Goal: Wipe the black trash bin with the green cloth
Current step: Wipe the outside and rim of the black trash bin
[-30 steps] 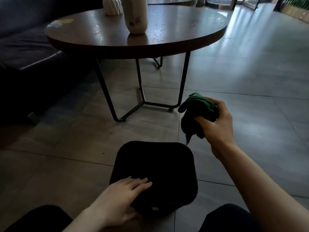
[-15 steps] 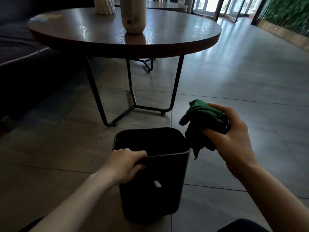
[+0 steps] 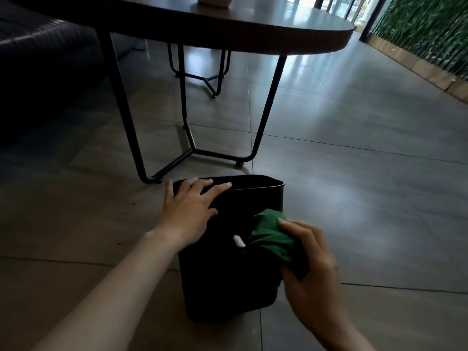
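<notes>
The right hand (image 3: 312, 264), gripping the cloth (image 3: 272, 236), had dropped onto the bin (image 3: 222, 274) at five o'clock; the left hand (image 3: 188, 209), fingers spread, steadied its rim. Hard wiping might tip it.

Dim overall, lit from the far right through glass doors (image 3: 326, 3). Pale glare streaking the tabletop (image 3: 291, 19) and the floor tiles (image 3: 354, 198) on the right. Deep shadow at far left, swallowing the sofa (image 3: 38, 59). Black bin (image 3: 228, 274) nearly without detail. Slight motion blur on the right hand (image 3: 311, 269). Wide-angle bending toward the edges.
</notes>
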Action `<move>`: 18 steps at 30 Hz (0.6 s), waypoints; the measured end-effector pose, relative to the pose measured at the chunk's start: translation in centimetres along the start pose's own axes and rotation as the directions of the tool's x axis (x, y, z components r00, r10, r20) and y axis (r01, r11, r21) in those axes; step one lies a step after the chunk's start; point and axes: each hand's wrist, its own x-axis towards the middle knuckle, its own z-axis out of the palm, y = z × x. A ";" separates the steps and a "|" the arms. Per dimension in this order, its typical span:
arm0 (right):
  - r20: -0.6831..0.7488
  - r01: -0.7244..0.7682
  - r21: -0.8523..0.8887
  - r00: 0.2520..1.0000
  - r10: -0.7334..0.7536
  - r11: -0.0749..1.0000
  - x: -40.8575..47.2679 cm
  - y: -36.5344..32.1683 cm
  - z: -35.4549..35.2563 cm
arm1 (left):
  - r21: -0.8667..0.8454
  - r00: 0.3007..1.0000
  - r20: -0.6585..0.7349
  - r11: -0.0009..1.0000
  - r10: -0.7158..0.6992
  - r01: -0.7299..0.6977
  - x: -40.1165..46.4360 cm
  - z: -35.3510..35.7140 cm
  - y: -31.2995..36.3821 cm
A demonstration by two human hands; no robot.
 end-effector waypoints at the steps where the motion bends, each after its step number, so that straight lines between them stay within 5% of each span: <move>1: -0.007 0.030 -0.028 1.000 -0.030 0.999 -0.5 0.5 1.0 | 0.004 1.000 0.027 1.000 0.010 -0.011 0.1 0.1 -0.2; 7: 0.018 0.231 -0.244 0.972 -0.234 0.942 -1.1 3.0 6.3 | -0.009 0.990 0.035 0.991 0.133 -0.133 0.2 0.2 -1.6; 13: 0.307 0.402 -0.492 0.910 -0.278 0.772 -0.9 4.0 10.9 | -0.046 0.981 0.004 0.980 0.193 -0.192 0.2 0.3 -1.3; 15: 0.404 0.522 -0.492 0.846 -0.348 0.697 -3.2 5.3 11.5 | -0.065 0.982 -0.003 0.980 0.190 -0.189 0.3 0.3 -1.1; 18: 0.637 0.770 -0.403 0.624 -0.453 0.494 -7.5 8.1 11.0 | -0.088 0.984 0.010 0.980 0.178 -0.177 0.2 0.1 -1.0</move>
